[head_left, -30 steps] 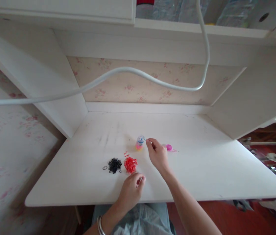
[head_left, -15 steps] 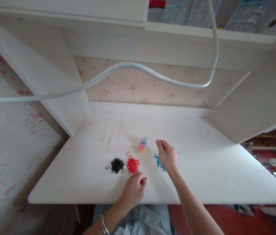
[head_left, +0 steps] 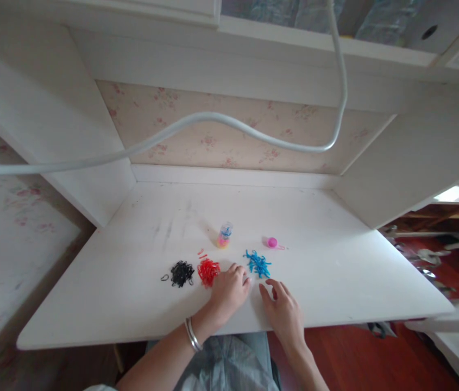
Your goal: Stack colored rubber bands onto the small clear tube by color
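My left hand (head_left: 230, 289) rests low over the white desk, against the right side of a pile of red rubber bands (head_left: 207, 272). Its fingers are bent, with the thumb apart from them, and I see nothing held. Just below a pile of blue rubber bands (head_left: 258, 264), my right hand (head_left: 284, 310) has its thumb and fingers apart, with nothing visible between them. Black rubber bands (head_left: 182, 273) lie heaped left of the red ones. A small clear container (head_left: 225, 235) with pink and yellow at its lower part stands behind the piles.
A round pink piece (head_left: 272, 243) lies behind and right of the blue pile, with a small pink loop beside it. A white cable (head_left: 213, 116) hangs across the view above the desk (head_left: 335, 277). Side panels and an overhead cabinet enclose the back.
My right hand has come down and back toward me from above the blue pile, uncovering it and the pink piece. My left hand has moved forward, its fingers less curled. The view has shifted.
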### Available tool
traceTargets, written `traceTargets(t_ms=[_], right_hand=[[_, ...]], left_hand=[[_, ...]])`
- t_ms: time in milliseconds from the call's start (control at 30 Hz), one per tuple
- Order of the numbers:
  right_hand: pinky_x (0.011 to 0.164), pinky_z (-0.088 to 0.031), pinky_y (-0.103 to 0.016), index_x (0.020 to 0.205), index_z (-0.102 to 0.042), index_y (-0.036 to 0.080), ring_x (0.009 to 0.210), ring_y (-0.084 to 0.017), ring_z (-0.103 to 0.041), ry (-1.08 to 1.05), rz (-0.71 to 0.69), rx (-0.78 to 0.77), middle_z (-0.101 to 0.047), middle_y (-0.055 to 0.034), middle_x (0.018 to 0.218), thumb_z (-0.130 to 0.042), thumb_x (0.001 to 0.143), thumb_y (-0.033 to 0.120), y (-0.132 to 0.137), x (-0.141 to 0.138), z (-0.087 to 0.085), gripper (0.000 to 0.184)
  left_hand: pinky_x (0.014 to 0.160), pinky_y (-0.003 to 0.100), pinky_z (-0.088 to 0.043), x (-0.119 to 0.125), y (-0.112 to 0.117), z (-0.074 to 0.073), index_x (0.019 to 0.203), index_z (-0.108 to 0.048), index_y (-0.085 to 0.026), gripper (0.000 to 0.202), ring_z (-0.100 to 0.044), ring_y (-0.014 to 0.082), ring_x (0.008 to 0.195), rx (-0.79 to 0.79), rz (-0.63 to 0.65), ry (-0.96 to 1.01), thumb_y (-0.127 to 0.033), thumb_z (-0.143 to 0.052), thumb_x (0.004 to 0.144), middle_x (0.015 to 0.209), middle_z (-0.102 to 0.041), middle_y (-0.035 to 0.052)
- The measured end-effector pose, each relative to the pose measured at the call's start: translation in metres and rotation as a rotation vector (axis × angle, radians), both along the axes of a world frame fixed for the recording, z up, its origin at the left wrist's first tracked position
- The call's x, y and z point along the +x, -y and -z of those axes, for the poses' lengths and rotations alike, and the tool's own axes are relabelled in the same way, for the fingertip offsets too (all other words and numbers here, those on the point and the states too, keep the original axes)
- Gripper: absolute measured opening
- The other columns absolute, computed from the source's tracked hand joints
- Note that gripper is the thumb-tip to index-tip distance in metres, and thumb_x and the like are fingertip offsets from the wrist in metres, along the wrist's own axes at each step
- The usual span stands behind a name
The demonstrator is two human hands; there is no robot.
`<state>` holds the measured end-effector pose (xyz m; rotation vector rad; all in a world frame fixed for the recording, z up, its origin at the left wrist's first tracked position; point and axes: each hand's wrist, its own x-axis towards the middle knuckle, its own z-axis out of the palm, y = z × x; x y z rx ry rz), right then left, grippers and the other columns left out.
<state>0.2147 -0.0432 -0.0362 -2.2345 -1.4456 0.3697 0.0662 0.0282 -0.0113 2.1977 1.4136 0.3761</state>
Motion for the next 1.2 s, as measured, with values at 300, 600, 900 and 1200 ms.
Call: traceTargets(t_ms=[300, 600, 900, 1200], right_hand=[[0.054, -0.031, -0.025, 0.104, -0.066, 0.028, 0.066, -0.013, -0.061, 0.11, -0.06, -0.009, -0.067, -0.002, 0.093, -0.033, 0.094, 0.038, -0.013, -0.003, -0.001, 0.035], [0.055, -0.033, -0.024, 0.105, -0.064, 0.029, 0.069, -0.015, -0.062, 0.118, -0.051, -0.033, -0.067, -0.0006, 0.092, -0.036, 0.093, 0.045, -0.016, -0.003, 0.0, 0.035], [0.053, -0.032, -0.024, 0.101, -0.066, 0.03, 0.069, -0.014, -0.062, 0.107, -0.067, -0.036, -0.067, -0.0011, 0.092, -0.035, 0.094, 0.04, -0.018, 0.004, 0.001, 0.034], [0.058, -0.035, -0.026, 0.099, -0.064, 0.025, 0.074, -0.017, -0.063, 0.049, -0.035, 0.023, -0.067, -0.0024, 0.095, -0.03, 0.096, 0.044, -0.015, 0.004, 0.007, 0.038]], left_hand=[[0.068, 0.029, -0.046, 0.023, -0.006, -0.005, 0.1, -0.058, -0.021, 0.027, -0.064, 0.0195, 0.083, 0.053, -0.011, -0.128, -0.029, -0.033, 0.095, 0.1, -0.063, 0.0077], [0.074, 0.025, -0.046, 0.002, -0.014, -0.008, 0.096, -0.062, -0.021, 0.028, -0.062, 0.0158, 0.087, 0.114, -0.054, 0.105, -0.028, -0.034, 0.095, 0.098, -0.065, 0.005], [0.075, 0.025, -0.045, -0.039, -0.053, -0.075, 0.094, -0.063, -0.02, 0.027, -0.058, 0.0134, 0.077, 0.303, -0.08, 0.377, -0.035, -0.041, 0.093, 0.087, -0.063, 0.004], [0.078, 0.024, -0.043, -0.041, -0.08, -0.076, 0.099, -0.065, -0.022, 0.025, -0.06, 0.014, 0.083, 0.409, -0.185, 0.199, -0.031, -0.043, 0.092, 0.097, -0.065, 0.004]])
